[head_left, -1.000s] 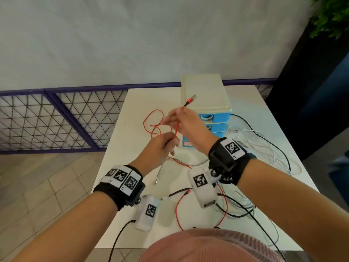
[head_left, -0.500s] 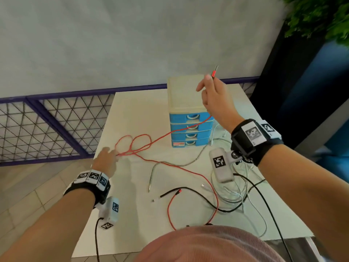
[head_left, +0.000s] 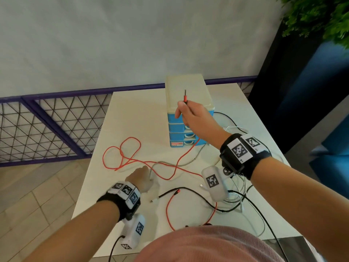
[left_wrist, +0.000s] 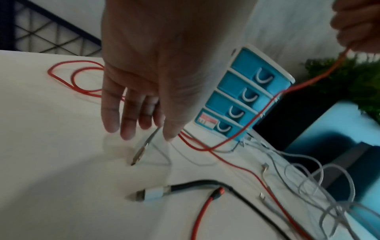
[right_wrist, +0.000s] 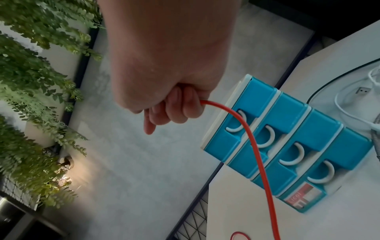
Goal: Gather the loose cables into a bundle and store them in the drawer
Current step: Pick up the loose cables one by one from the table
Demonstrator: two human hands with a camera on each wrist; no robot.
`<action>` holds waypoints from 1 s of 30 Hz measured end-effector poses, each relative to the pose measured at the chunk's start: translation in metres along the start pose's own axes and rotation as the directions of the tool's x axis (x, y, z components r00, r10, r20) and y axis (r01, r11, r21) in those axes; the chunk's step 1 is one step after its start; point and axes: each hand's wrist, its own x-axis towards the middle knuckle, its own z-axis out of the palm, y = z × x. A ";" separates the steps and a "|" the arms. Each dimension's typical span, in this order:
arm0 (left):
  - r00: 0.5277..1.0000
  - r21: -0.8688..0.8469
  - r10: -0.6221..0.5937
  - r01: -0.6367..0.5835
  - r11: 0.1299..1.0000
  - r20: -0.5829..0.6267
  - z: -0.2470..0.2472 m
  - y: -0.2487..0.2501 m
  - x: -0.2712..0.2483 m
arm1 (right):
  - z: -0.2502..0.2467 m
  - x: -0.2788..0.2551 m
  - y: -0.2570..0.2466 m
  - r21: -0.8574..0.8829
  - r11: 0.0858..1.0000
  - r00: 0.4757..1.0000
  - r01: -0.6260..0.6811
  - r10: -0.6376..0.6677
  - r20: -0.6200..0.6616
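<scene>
My right hand point(head_left: 186, 108) is raised in front of the blue four-drawer unit point(head_left: 188, 86) and grips one end of a long red cable point(head_left: 130, 159), its plug point(head_left: 185, 96) pointing up. In the right wrist view the fingers point(right_wrist: 174, 110) are curled round this red cable point(right_wrist: 257, 154), which hangs past the shut drawers point(right_wrist: 287, 146). The rest of it lies in loops on the white table point(head_left: 132, 114). My left hand point(head_left: 143, 176) is low over the table. Its thumb and forefinger point(left_wrist: 158, 120) pinch a silver braided cable point(left_wrist: 144, 149) just behind the plug.
A black cable point(head_left: 188, 190), a second red cable point(head_left: 170, 208) and several white cables point(head_left: 234, 127) lie tangled on the near and right parts of the table. A purple mesh fence point(head_left: 56, 118) stands to the left. A plant point(head_left: 321, 16) hangs at the top right.
My left hand let go of the red loops and moved right and nearer to the silver cable's end. My right hand came down and left with the red plug, from above the drawer unit.
</scene>
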 end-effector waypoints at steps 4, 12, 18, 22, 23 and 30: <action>0.998 0.060 -0.021 0.018 0.998 0.051 0.014 -0.007 0.010 | 0.004 -0.003 0.001 -0.003 1.000 1.000 0.027 -0.027 -0.009; 0.999 -0.050 0.032 -0.032 0.998 0.013 -0.010 -0.013 0.006 | -0.004 0.009 -0.003 0.075 0.997 0.992 -0.007 0.017 -0.126; 0.992 0.021 0.120 -0.119 0.993 -0.043 0.017 -0.009 0.007 | -0.007 0.009 -0.012 0.083 0.996 0.998 0.021 -0.016 -0.064; 0.966 0.091 0.220 -0.209 0.974 -0.136 -0.018 -0.004 0.001 | -0.010 0.010 -0.010 0.059 0.998 0.996 0.036 -0.031 -0.082; 0.944 0.064 0.270 -0.263 0.963 -0.188 -0.035 -0.001 -0.003 | -0.010 0.011 -0.009 0.042 0.998 0.995 0.040 -0.036 -0.090; 0.781 -0.337 0.470 -0.610 0.717 -0.412 -0.166 0.033 -0.060 | 0.000 0.021 -0.012 0.147 0.989 0.999 0.014 -0.008 -0.043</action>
